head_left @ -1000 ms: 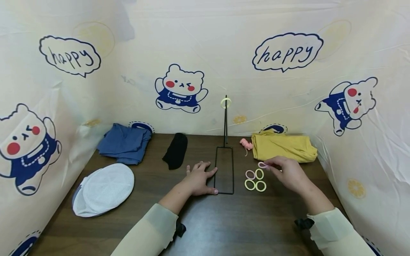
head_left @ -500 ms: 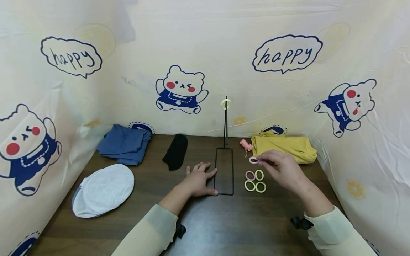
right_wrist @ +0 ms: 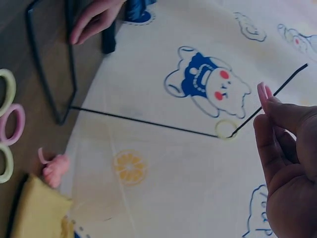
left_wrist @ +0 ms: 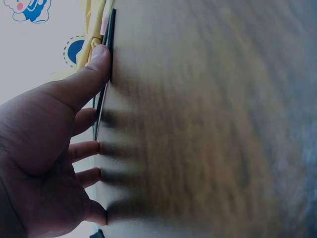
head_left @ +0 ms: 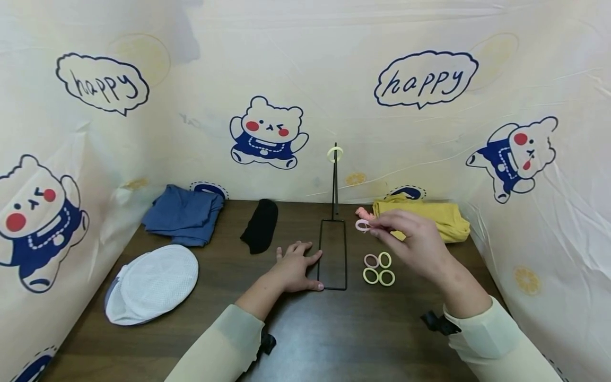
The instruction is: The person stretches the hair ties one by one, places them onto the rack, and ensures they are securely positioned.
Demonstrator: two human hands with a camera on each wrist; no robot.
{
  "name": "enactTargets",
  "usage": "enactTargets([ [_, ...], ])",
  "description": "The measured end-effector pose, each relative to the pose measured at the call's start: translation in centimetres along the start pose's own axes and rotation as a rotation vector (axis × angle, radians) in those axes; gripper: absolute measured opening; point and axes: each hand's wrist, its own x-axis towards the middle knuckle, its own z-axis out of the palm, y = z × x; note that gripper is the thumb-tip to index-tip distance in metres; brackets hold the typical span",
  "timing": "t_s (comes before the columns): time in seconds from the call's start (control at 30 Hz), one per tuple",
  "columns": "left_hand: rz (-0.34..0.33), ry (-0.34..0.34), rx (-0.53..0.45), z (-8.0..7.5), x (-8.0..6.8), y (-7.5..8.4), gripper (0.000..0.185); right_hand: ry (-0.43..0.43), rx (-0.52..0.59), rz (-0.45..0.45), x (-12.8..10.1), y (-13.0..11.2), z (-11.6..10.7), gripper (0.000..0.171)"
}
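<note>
My right hand point(head_left: 420, 244) pinches a pink hair tie point(head_left: 357, 225) between thumb and fingertips, raised above the table. In the right wrist view that pink hair tie point(right_wrist: 262, 92) appears near the tip of the arm of a black wire stand point(right_wrist: 143, 120); whether they touch cannot be told. A pale yellow hair tie point(head_left: 329, 155) hangs on the stand's arm. My left hand point(head_left: 295, 268) rests on the table with spread fingers, its thumb and index finger touching the stand's rectangular base point(head_left: 346, 254). Several more hair ties point(head_left: 365, 276), yellow and pink, lie right of the base.
A folded yellow cloth point(head_left: 441, 217) and a pink bundle point(head_left: 364, 213) lie at the back right. Left of the stand are a black sock-like item point(head_left: 261, 226), folded blue cloth point(head_left: 183, 215) and a white cap point(head_left: 153, 284). Printed fabric point(head_left: 191, 32) walls the table.
My right hand has moved left and up with the pink hair tie, away from the other hair ties and towards the stand. The left hand stays on the base.
</note>
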Motion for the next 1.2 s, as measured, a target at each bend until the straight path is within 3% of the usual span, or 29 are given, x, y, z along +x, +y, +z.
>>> enactTargets([
  [0.13, 0.000, 0.004, -0.007, -0.1, -0.1, 0.1, 0.096, 0.014, 0.035, -0.027, 0.9, -0.8, 0.0, 0.017],
  [0.23, -0.002, 0.003, -0.010, -0.1, -0.2, 0.0, 0.096, 0.023, 0.047, -0.043, 1.6, -1.6, -0.1, 0.032],
  [0.37, -0.004, 0.002, -0.007, 0.0, -0.1, -0.1, 0.096, 0.055, 0.046, -0.085, 2.4, -2.6, -0.3, 0.018],
  [0.47, -0.001, 0.001, -0.010, -0.1, -0.1, 0.0, 0.096, 0.072, 0.047, -0.128, 3.0, -3.4, -0.5, 0.026],
  [0.67, -0.006, -0.003, -0.004, -0.1, 0.0, 0.0, 0.096, 0.081, 0.078, -0.180, 4.4, -4.6, -0.6, 0.024],
  [1.2, -0.006, -0.003, -0.013, -0.1, 0.0, -0.2, 0.097, 0.070, 0.076, -0.103, 5.7, -3.7, 0.6, 0.022],
])
